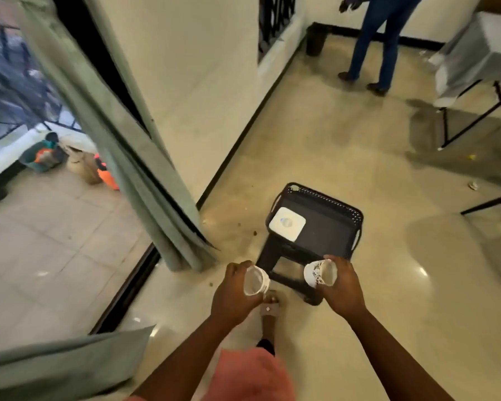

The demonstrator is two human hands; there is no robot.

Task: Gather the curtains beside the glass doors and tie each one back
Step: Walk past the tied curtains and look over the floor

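A grey-green curtain hangs gathered along the right side of the open glass doorway, its hem reaching the floor. Part of a second grey-green curtain shows at the bottom left. My left hand grips a plain white cup, tilted with its mouth toward me. My right hand grips a white cup with a dark pattern. Both hands hover above the near edge of a black plastic stool, to the right of the hanging curtain.
A white square device lies on the stool. The door track runs along the floor to the left. A basket and bags sit on the balcony. Another person stands at the far wall. A covered folding table stands at right.
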